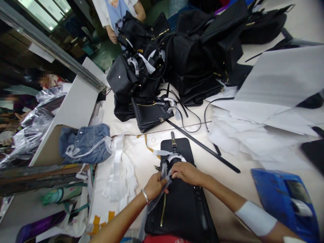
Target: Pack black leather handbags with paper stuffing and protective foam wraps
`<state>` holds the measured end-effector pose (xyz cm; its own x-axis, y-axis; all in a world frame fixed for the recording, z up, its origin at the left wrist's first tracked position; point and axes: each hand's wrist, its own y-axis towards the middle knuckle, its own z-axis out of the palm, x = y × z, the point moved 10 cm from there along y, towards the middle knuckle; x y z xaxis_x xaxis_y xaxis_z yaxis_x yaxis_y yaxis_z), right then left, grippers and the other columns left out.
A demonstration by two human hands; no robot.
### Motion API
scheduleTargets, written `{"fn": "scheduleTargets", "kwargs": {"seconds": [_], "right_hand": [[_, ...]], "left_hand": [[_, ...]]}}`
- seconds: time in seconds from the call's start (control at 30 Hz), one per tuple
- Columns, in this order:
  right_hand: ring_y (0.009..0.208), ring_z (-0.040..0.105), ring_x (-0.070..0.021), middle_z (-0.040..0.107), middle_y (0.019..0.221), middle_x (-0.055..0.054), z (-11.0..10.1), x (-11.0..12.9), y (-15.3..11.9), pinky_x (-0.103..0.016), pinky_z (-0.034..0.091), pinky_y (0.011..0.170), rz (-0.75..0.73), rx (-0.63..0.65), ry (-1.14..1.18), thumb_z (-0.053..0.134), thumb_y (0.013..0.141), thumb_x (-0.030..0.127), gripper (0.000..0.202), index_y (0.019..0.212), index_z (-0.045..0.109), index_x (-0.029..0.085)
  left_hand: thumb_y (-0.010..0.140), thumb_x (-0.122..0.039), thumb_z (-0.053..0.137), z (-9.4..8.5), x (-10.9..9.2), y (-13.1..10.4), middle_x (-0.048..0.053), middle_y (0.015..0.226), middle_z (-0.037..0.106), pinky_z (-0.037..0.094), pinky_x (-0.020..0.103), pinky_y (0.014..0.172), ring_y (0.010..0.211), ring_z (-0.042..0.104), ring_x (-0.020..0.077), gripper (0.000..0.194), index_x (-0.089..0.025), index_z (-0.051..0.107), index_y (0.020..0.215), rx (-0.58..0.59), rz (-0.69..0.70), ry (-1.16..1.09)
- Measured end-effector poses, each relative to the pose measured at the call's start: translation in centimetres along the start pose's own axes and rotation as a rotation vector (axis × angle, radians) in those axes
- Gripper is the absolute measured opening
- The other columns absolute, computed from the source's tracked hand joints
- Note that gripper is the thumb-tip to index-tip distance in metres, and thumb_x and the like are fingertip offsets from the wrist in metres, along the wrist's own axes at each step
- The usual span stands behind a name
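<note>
A black backpack point(182, 209) with gold zips and a buckled strap lies flat on the table in front of me. White wrapping covers its top handle point(177, 156). My left hand point(155, 186), a bracelet on its wrist, is closed on a translucent plastic strip point(165, 175) over the bag's left side. Beside it my right hand point(186, 172) has its fingers pinched on the same strip, just below the handle. The strip's lower end trails down along the bag's left edge. My fingers partly hide where strip and handle meet.
Black bags point(202, 57) are heaped at the back. White sheets point(253, 135) lie to the right above a blue bin point(286, 202). White strips point(121, 175) and a denim bag point(86, 143) are on the left. A person point(118, 17) stands across the table.
</note>
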<state>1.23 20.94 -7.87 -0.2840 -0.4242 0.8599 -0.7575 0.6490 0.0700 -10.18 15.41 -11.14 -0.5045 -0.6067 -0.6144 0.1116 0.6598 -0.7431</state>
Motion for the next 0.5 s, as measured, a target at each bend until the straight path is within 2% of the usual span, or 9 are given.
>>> {"fn": "scheduleTargets", "kwargs": {"seconds": [0.07, 0.13, 0.2, 0.33, 0.5], "right_hand": [[0.095, 0.056, -0.0155, 0.061, 0.102, -0.004, -1.9, -0.9, 1.2, -0.028, 0.043, 0.082, 0.041, -0.120, 0.001, 0.046, 0.090, 0.023, 0.023, 0.110, 0.056, 0.021], [0.103, 0.053, -0.0157, 0.057, 0.113, -0.006, -2.9, -1.2, 2.7, -0.028, 0.043, 0.087, 0.027, -0.191, -0.018, 0.046, 0.089, 0.021, 0.032, 0.120, 0.050, 0.020], [0.104, 0.053, -0.0159, 0.059, 0.111, -0.005, -2.4, -0.8, 4.3, -0.029, 0.042, 0.089, -0.039, -0.159, -0.036, 0.046, 0.089, 0.019, 0.027, 0.115, 0.055, 0.021], [0.092, 0.055, -0.0153, 0.064, 0.092, -0.003, -1.0, -0.5, 6.0, -0.028, 0.042, 0.084, -0.111, -0.078, -0.057, 0.042, 0.091, 0.018, 0.021, 0.091, 0.063, 0.020], [0.087, 0.055, -0.0143, 0.063, 0.094, -0.001, -1.2, -0.5, 5.6, -0.026, 0.043, 0.080, -0.120, -0.051, -0.006, 0.044, 0.092, 0.025, 0.016, 0.096, 0.059, 0.020]], "left_hand": [[0.078, -0.038, 0.052, -0.1, -0.2, -0.3, 0.003, 0.065, 0.065, 0.042, 0.026, 0.050, 0.051, 0.063, 0.0169, 0.023, -0.015, 0.054, 0.079, -0.007, 0.019, 0.029], [0.079, -0.039, 0.051, -0.3, -0.4, -0.7, 0.003, 0.065, 0.065, 0.043, 0.026, 0.051, 0.052, 0.064, 0.0179, 0.023, -0.016, 0.053, 0.078, -0.005, 0.017, 0.043], [0.079, -0.039, 0.050, -0.7, -0.4, -1.0, 0.003, 0.066, 0.065, 0.044, 0.027, 0.051, 0.052, 0.065, 0.0186, 0.023, -0.016, 0.052, 0.078, -0.013, 0.001, 0.048], [0.080, -0.038, 0.047, -1.8, 0.1, -1.4, 0.002, 0.066, 0.066, 0.042, 0.025, 0.048, 0.052, 0.065, 0.0184, 0.021, -0.017, 0.049, 0.078, -0.059, -0.027, 0.079], [0.082, -0.036, 0.046, -2.0, 1.2, -1.5, 0.002, 0.067, 0.066, 0.042, 0.024, 0.048, 0.053, 0.066, 0.0184, 0.018, -0.018, 0.049, 0.079, -0.024, -0.032, 0.077]]}}
